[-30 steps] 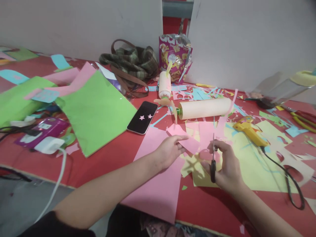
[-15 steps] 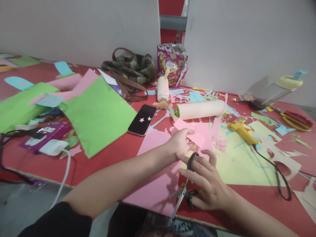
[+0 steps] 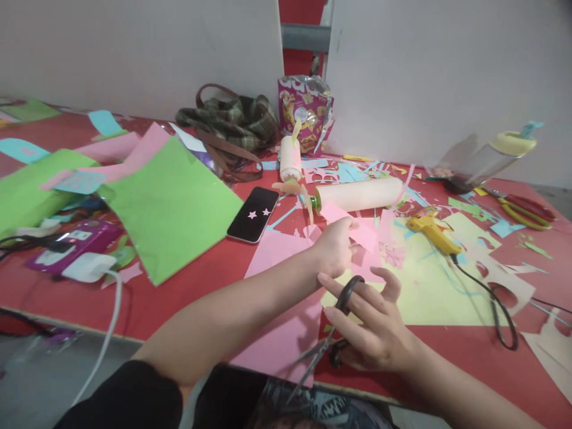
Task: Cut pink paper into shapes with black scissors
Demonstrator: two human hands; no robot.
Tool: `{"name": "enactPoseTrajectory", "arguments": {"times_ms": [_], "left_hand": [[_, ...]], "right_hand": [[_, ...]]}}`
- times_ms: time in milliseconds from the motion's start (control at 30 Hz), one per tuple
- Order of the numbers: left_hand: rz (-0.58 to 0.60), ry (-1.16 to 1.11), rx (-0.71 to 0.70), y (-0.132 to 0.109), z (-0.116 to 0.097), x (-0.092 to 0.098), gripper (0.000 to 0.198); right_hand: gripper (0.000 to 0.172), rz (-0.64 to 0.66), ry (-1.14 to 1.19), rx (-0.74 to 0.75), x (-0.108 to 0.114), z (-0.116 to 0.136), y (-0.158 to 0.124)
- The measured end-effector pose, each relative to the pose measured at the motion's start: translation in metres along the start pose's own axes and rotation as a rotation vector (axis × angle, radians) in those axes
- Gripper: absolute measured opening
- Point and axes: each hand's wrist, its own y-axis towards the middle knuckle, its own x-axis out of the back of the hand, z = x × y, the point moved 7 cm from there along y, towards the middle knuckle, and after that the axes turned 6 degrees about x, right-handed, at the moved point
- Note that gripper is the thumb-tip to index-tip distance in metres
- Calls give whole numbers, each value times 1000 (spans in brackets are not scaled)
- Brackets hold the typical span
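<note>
My left hand [image 3: 335,250] reaches across in front of me, its fingers closed on a small pink paper piece [image 3: 369,234]. Below and to the right, my right hand [image 3: 379,330] has its fingers through the black handle loops of a pair of scissors [image 3: 320,351]. The blades are slightly apart and point down toward the table's front edge. Under my left forearm lies a large pink sheet [image 3: 286,333]. A pale yellow sheet [image 3: 429,298] spreads to the right of both hands. Part of the pink piece is hidden by my left fingers.
A phone [image 3: 252,214] bearing two pink paper stars lies left of my hands, beside a green sheet [image 3: 174,208]. Beyond are a cream-wrapped cylinder [image 3: 361,194] and a snack bag [image 3: 306,110]. A yellow glue gun [image 3: 435,234] with a black cord, pliers [image 3: 527,211] and paper scraps are at right.
The scissor blades have spread apart and swung a little to the left. My left hand still has the pink piece, raised slightly. The whole view has shifted a little.
</note>
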Motion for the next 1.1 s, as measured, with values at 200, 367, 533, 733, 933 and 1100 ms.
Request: {"name": "enactPoseTrajectory", "arguments": {"times_ms": [200,367,533,733,933,1100], "left_hand": [[23,-59,-24,-1,-7,-5,9],[17,-61,-1,1,-5,-6,9],[13,-40,-38,8,-4,-4,9],[39,-37,-81,7,-10,-2,4],[101,88,-138,3,-22,1,7],[185,320,-187,0,-32,8,13]], "right_hand": [[17,-63,2,-6,5,0,-1],[26,16,77,-52,-3,-9,-6],[29,45,203,-40,-4,-9,-8],[43,-140,328,-167,2,-28,-20],[28,-329,400,-587,1,-75,-37],[36,-572,404,-742,8,-98,-48]]}}
